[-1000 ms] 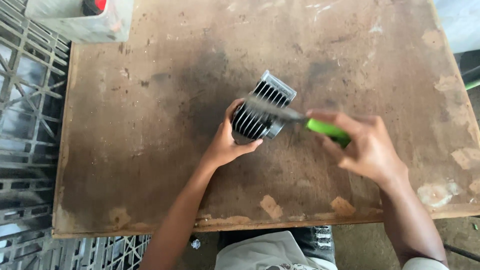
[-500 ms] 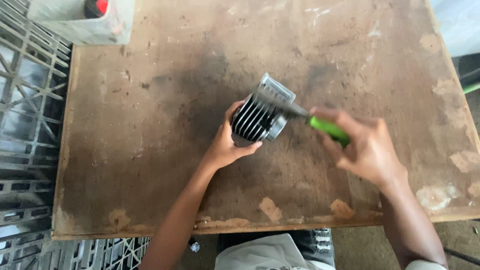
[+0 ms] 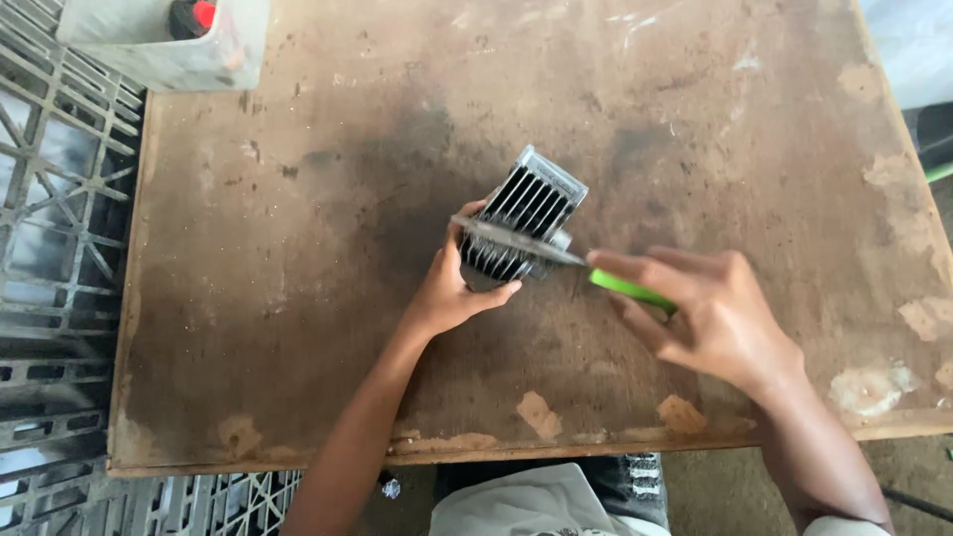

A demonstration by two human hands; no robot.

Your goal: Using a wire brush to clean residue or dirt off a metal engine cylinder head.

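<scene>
Metal fins mark the thing in hand: a dark finned metal cylinder [image 3: 524, 216] lying on its side just above the middle of the worn brown desk [image 3: 298, 298], its lighter flat end turned toward one o'clock. The left hand [image 3: 452, 293] comes at it from seven o'clock, its fingers curled against the lower rim and thumb pressed under it, clamped on the part. The right hand [image 3: 710, 318], at four o'clock of the cylinder, has its fingers closed on the green handle of a flat-bladed scraper [image 3: 556, 253]; the grey blade lies across the fins, its tip reaching to nine o'clock beside the left thumb. At the desk's eleven o'clock corner stands a pale plastic tub [image 3: 164, 60] with a red-capped object inside. A grey plastic crate lattice [image 3: 60, 248] shows beyond the nine o'clock edge.
</scene>
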